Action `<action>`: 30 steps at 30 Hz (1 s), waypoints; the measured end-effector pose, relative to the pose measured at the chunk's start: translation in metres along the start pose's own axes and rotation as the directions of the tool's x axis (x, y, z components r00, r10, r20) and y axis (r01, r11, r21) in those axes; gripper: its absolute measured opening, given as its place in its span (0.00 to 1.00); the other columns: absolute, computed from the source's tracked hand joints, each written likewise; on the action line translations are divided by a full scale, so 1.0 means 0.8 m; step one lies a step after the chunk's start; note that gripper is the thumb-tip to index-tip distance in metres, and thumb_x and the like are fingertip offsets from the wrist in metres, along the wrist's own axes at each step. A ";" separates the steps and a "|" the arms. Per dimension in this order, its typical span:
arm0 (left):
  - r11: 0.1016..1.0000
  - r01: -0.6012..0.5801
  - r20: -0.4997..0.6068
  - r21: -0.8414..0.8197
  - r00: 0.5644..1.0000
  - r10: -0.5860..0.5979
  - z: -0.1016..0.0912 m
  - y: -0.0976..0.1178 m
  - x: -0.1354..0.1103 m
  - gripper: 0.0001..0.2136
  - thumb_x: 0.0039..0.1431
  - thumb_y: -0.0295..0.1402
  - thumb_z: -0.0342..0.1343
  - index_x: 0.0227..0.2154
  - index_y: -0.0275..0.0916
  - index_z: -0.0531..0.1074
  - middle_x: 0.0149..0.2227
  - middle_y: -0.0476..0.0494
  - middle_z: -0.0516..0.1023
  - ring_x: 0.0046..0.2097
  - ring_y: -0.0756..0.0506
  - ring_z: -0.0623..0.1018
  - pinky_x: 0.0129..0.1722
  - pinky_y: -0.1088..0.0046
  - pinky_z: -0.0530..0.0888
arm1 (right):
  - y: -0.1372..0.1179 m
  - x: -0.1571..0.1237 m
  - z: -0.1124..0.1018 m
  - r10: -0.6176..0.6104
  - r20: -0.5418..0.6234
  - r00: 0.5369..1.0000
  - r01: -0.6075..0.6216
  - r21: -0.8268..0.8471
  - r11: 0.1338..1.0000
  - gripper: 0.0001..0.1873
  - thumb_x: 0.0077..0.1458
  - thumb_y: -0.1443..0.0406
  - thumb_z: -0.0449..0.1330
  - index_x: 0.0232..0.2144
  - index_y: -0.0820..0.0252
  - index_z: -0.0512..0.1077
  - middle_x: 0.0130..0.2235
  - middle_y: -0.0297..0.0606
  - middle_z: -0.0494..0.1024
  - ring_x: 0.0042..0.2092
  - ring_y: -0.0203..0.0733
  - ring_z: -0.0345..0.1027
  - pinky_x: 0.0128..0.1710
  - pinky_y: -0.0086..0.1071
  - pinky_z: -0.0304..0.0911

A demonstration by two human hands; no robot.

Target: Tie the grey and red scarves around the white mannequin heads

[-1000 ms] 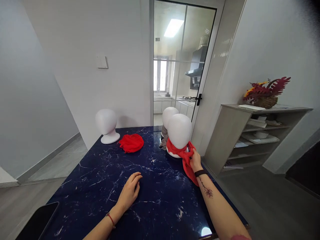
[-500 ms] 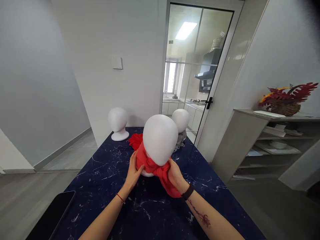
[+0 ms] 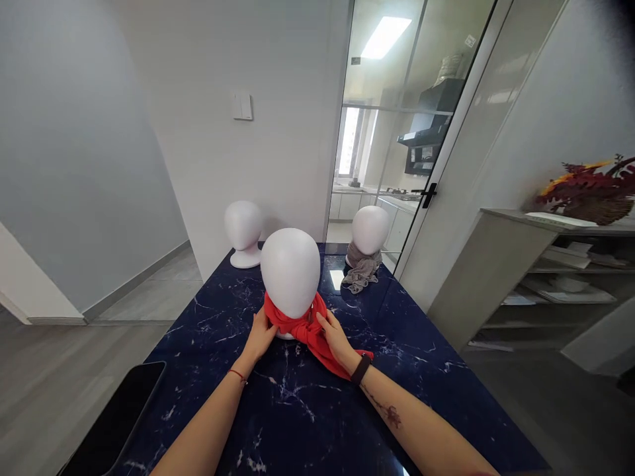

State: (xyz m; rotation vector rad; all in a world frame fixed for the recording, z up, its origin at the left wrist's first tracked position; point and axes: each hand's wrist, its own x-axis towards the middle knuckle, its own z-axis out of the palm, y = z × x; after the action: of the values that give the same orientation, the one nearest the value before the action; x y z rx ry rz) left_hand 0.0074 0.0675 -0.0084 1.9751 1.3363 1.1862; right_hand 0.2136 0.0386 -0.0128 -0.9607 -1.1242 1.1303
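Observation:
A white mannequin head [image 3: 290, 271] stands upright in front of me, a red scarf [image 3: 310, 334] wrapped and knotted round its neck. My left hand [image 3: 261, 336] grips the scarf at the left of the neck, thumb in front and the other fingers partly hidden behind. On the right, my right hand [image 3: 338, 338] is closed on the scarf beside the knot. One red end slants down to the right, passing under that hand and wrist onto the tabletop. Part of the head's base shows below the scarf.
On the dark blue marbled table [image 3: 292, 410], a bare mannequin head [image 3: 243, 228] stands back left. Another head [image 3: 370, 229] with a grey scarf [image 3: 364, 268] stands back right. A black phone-like slab [image 3: 119, 416] lies front left. Beyond are a glass door [image 3: 381, 152] and shelves [image 3: 520, 264].
The mannequin head and scarf now sit further left relative to the heads behind. Red cloth behind it is out of sight, and the grey-scarfed head shows fully. The view has shifted slightly.

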 end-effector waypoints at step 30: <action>0.909 -0.126 0.165 0.397 0.984 0.064 0.027 0.069 -0.045 0.12 0.58 0.33 0.47 0.41 0.42 0.74 0.29 0.47 0.75 0.31 0.47 0.74 0.32 0.73 0.67 | -0.017 -0.018 0.004 -0.205 0.102 0.973 0.224 -0.231 0.947 0.09 0.52 0.60 0.57 0.34 0.57 0.65 0.34 0.33 0.72 0.35 0.38 0.65 0.37 0.32 0.61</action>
State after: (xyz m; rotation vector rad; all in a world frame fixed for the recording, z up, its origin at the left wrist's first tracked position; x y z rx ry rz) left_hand 0.0482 0.0138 0.0085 2.3904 1.5163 0.8245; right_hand 0.2122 0.0221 -0.0014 -0.9596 -1.4171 0.8724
